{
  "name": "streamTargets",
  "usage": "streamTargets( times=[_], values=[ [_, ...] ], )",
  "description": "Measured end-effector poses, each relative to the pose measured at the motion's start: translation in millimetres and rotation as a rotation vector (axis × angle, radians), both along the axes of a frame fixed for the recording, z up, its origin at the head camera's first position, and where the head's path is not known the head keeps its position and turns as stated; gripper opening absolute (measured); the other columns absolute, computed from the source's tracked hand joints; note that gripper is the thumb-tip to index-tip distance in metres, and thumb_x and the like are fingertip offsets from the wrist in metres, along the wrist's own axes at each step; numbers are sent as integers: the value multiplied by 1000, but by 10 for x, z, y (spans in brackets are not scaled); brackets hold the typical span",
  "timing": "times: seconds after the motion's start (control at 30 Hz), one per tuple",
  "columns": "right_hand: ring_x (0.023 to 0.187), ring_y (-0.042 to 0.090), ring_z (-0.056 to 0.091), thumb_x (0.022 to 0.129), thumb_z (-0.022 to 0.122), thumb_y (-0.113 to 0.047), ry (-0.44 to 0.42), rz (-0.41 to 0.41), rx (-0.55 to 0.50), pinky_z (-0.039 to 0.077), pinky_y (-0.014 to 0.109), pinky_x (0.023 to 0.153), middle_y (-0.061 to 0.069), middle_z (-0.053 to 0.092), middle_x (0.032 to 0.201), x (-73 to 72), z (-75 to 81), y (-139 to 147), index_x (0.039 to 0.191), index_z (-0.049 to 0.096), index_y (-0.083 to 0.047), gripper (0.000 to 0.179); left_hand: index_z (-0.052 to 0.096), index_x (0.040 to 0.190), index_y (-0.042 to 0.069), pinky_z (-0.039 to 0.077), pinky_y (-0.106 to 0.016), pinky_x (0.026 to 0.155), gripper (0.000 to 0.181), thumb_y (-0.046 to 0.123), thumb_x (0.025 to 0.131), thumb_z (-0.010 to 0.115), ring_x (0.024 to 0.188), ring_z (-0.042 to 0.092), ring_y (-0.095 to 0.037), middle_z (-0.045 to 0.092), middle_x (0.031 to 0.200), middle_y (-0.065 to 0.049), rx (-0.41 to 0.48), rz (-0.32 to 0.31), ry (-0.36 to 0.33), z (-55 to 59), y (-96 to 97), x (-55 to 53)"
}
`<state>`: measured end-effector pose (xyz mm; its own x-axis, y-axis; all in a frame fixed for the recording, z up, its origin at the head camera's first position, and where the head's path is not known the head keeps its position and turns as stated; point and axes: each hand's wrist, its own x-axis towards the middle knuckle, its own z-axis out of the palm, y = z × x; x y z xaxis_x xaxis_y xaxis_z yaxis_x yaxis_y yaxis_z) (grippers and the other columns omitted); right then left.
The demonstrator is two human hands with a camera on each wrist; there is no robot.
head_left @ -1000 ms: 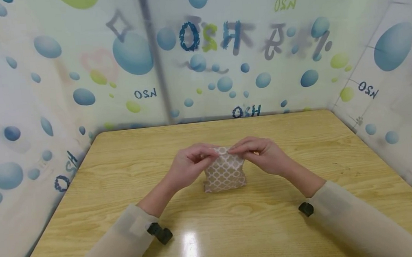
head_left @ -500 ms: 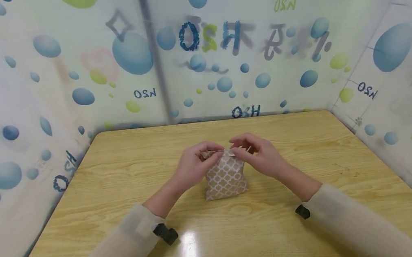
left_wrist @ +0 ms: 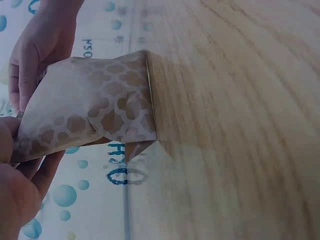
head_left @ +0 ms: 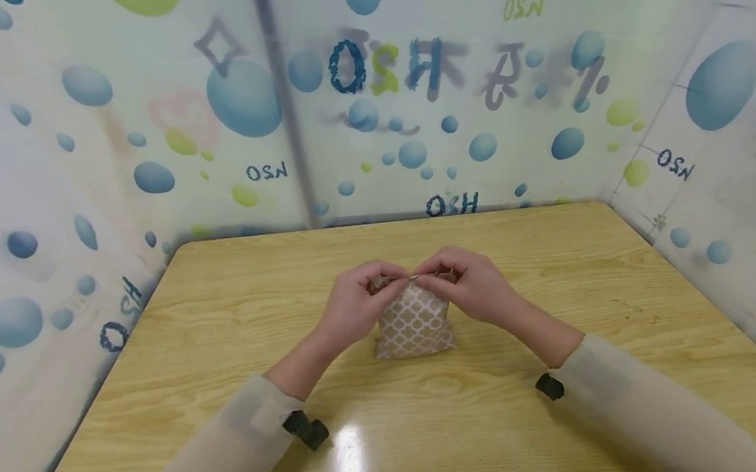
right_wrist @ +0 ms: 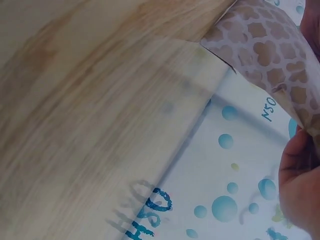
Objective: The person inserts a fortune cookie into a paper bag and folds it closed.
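A small brown paper bag (head_left: 416, 325) with a white lattice pattern stands upright near the middle of the table. My left hand (head_left: 361, 301) pinches the left part of its top edge between thumb and fingers. From the other side my right hand (head_left: 469, 286) pinches the right part of the same edge, and the two sets of fingertips nearly meet. In the left wrist view the bag (left_wrist: 100, 100) looks bulged, with its bottom edge at the table. The right wrist view has the bag (right_wrist: 270, 50) at the upper right, its top gathered at the fingers. Its contents are hidden.
The wooden table (head_left: 255, 299) reaches back to a wall sheet (head_left: 408, 113) printed with blue and green bubbles. Similar sheets stand at both sides. A small black camera (head_left: 306, 430) is on the left cuff, another black device (head_left: 549, 387) on the right cuff.
The right hand briefly loosened its fingers at the bag's top, then pinched it again closer to the left hand. The left hand shifted slightly right, and the top edge now looks narrower, folded edge-on.
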<state>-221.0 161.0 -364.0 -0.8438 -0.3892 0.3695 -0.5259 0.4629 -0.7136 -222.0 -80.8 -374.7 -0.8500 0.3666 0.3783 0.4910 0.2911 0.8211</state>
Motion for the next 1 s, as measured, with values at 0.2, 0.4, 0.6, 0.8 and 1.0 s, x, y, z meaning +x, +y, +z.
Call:
streamTargets(
  times=[0.2, 0.4, 0.6, 0.8, 1.0],
  values=[
    [78, 8, 63, 101, 77, -5, 157, 16, -9, 55, 24, 68, 3, 76, 95, -22, -34, 17, 106, 85, -11, 11, 84, 117, 10, 49, -22, 65, 16, 14, 106, 74, 74, 60, -11, 82, 104, -6, 12, 3, 8, -34, -41, -26],
    [74, 5, 61, 99, 79, -3, 212, 14, -9, 53, 24, 65, 3, 76, 90, -38, -71, 36, 103, 86, -11, 11, 85, 119, 7, 55, -22, 70, 17, 12, 105, 74, 83, 68, -11, 84, 114, -9, 32, -21, -14, -50, -79, -56],
    [73, 7, 59, 101, 78, -10, 100, 0, 23, 51, 25, 64, 2, 76, 95, -55, -79, 102, 109, 86, -13, 11, 83, 121, 7, 66, -29, 73, 19, 14, 106, 74, 81, 74, -13, 82, 117, -11, 47, -4, -163, -59, -155, -78],
    [78, 23, 69, 105, 76, -18, -76, -9, 16, 61, 32, 69, 5, 78, 103, -43, -61, 190, 122, 84, -14, 19, 85, 118, 8, 67, -32, 74, 17, 12, 106, 73, 83, 75, -16, 83, 117, -12, 42, 27, -140, -56, -218, -87],
    [78, 19, 72, 104, 76, -10, -35, -23, -34, 61, 29, 69, 7, 80, 99, -50, -77, 193, 116, 87, -12, 17, 84, 120, 6, 67, -33, 73, 18, 11, 105, 74, 83, 75, -16, 82, 120, -14, 69, 16, -181, -85, -243, -96]
  ],
)
